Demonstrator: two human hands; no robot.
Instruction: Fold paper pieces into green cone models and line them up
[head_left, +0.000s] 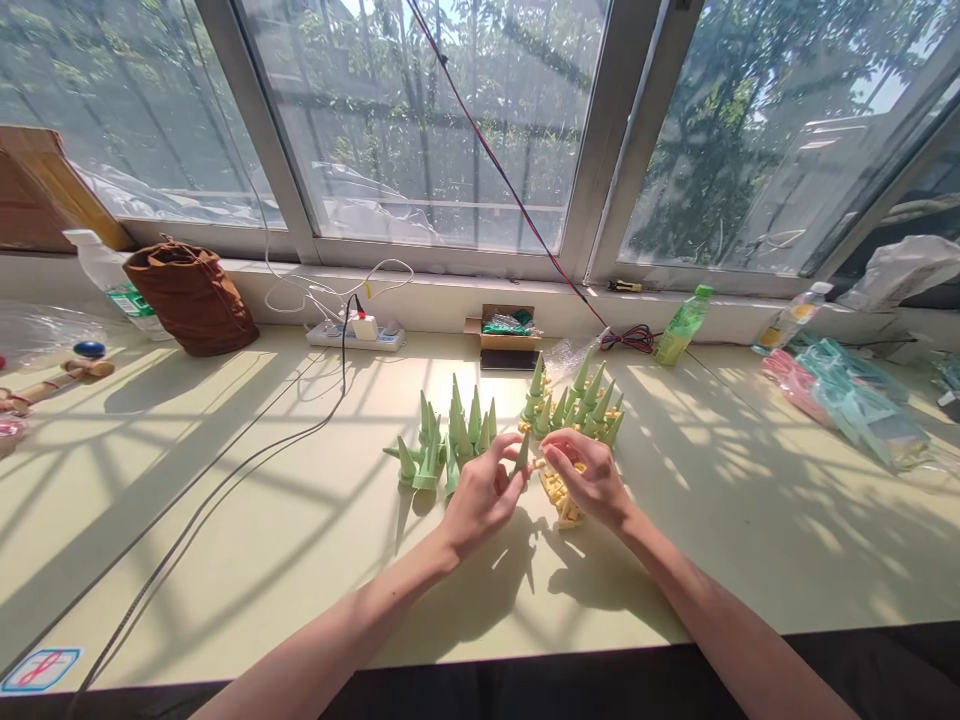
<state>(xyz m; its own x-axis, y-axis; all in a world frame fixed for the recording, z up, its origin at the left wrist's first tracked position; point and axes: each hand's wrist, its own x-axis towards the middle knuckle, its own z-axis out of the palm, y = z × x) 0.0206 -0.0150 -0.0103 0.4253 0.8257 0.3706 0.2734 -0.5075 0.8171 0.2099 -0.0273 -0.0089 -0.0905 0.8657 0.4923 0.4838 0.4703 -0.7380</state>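
My left hand [484,492] pinches a green plastic cone [523,452], its tip pointing up. Close beside it, my right hand [589,472] has thumb and fingers together on a small yellow plastic piece [537,464], mostly covered by the fingertips. Under and beside the right hand lies a pile of small yellow pieces [561,500]. Several green cones [426,455] stand in a group to the left, partly behind my left hand. Beyond my hands is another group of green cones [581,400] with yellow parts at their bases.
A small cardboard box [491,341] stands at the back, near a green bottle [681,325]. A power strip [384,340] trails a black cable [262,455] across the table's left. A brown drawstring bag [191,300] stands back left; teal and pink plastic items [847,390] lie right.
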